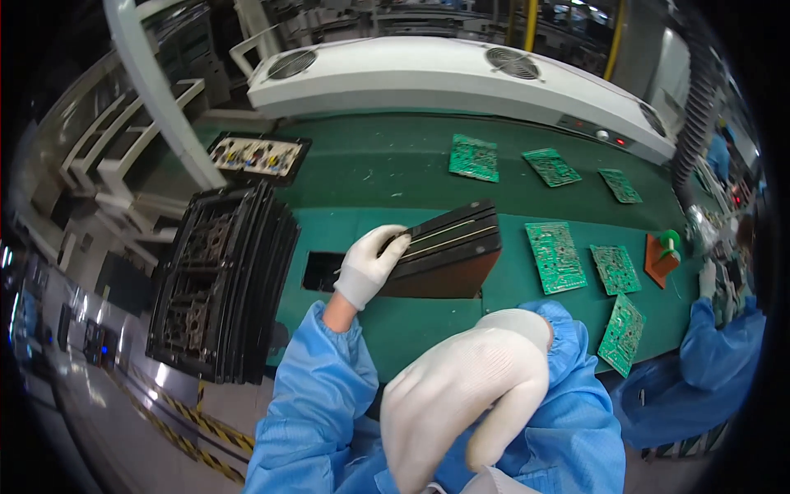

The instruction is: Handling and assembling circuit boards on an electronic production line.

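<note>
Block [448, 239], black and rectangular with a rust-brown lower face, sits tilted at the centre of the frame on the flat green desk [395, 329]; the white-gloved left hand [370, 265] has its grip closed on the near left end of it, fingers curled over the top edge; beside that hand, a dark rectangular opening [318, 270] shows in the desk; the white-gloved right hand [465, 379] is raised large at the lower centre, fingers bent downward, and whether its grip holds anything I cannot tell; a stack of black rectangular frames [222, 280] stands at the left; green printed circuit boards [555, 257] lie at the right and upper right, near a green spool on an orange holder [661, 262]; a long white hood with round grilles [395, 78] spans the top.
</note>
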{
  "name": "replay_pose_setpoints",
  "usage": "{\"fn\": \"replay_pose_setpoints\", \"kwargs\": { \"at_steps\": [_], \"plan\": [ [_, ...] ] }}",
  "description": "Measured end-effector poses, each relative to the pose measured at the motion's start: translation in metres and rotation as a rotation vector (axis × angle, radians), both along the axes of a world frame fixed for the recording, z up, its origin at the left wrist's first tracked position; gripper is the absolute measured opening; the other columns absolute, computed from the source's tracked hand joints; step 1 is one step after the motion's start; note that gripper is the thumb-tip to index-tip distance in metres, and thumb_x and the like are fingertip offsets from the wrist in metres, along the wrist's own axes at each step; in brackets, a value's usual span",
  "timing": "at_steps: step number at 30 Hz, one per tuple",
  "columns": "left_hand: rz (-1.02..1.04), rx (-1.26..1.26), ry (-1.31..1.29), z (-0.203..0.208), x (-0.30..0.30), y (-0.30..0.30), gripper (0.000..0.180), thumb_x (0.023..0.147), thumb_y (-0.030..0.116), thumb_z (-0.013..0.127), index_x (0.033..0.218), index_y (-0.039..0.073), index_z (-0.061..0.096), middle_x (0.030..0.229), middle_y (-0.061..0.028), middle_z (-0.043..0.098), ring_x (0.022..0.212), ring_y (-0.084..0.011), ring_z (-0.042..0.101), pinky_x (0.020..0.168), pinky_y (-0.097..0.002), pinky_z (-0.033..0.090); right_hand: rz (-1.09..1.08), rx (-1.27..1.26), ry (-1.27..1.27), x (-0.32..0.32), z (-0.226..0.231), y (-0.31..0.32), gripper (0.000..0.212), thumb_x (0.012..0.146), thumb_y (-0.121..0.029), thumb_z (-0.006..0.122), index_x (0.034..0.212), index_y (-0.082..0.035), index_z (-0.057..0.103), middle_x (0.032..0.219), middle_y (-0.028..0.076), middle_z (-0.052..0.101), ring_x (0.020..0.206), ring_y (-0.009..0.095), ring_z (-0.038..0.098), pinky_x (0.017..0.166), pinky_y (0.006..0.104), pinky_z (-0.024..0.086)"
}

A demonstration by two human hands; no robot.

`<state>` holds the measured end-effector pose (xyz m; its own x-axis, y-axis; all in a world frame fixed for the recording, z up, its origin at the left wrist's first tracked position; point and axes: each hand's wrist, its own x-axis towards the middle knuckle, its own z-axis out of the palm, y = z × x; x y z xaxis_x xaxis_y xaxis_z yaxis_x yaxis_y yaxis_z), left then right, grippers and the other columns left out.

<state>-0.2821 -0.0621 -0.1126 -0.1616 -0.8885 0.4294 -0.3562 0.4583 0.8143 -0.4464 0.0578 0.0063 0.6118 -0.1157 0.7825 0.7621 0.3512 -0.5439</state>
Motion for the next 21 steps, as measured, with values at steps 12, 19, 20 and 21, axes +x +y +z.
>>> {"fn": "replay_pose_setpoints", "kwargs": {
  "at_steps": [12,19,20,21],
  "plan": [
    [0.036,0.038,-0.085,-0.002,0.002,0.002,0.030,0.095,0.023,0.058,0.111,-0.003,0.064,0.101,-0.0146,0.068,0.095,-0.0219,0.065,0.086,-0.0309,0.049,0.034,-0.365,0.230,0.002,0.017,-0.031,0.016,0.091,-0.013,0.066,0.096,0.002,0.063,0.094,0.012,0.063,0.088,0.028,0.061,0.077,0.0344,0.048],
    [0.022,-0.015,-0.073,-0.003,0.005,-0.001,0.029,0.096,0.020,0.058,0.111,-0.004,0.063,0.097,-0.0140,0.068,0.090,-0.0191,0.065,0.083,-0.0292,0.050,-0.145,-0.178,0.256,-0.001,0.021,-0.028,0.018,0.090,-0.010,0.068,0.095,0.006,0.063,0.089,0.016,0.066,0.075,0.029,0.061,0.069,0.0396,0.048],
    [0.026,0.011,-0.074,-0.004,0.005,-0.001,0.030,0.096,0.022,0.058,0.110,-0.004,0.063,0.098,-0.0141,0.068,0.091,-0.0187,0.065,0.084,-0.0289,0.049,-0.137,-0.155,0.246,0.001,0.018,-0.026,0.017,0.089,-0.010,0.068,0.095,0.006,0.063,0.089,0.016,0.066,0.075,0.029,0.061,0.069,0.0393,0.048],
    [0.023,0.017,-0.075,-0.003,0.005,-0.005,0.031,0.096,0.023,0.058,0.110,-0.004,0.063,0.098,-0.0142,0.068,0.092,-0.0189,0.065,0.084,-0.0290,0.049,-0.142,-0.123,0.215,0.003,0.016,-0.027,0.016,0.089,-0.009,0.068,0.096,0.005,0.063,0.089,0.016,0.066,0.075,0.028,0.061,0.068,0.0389,0.048]
  ]
}}
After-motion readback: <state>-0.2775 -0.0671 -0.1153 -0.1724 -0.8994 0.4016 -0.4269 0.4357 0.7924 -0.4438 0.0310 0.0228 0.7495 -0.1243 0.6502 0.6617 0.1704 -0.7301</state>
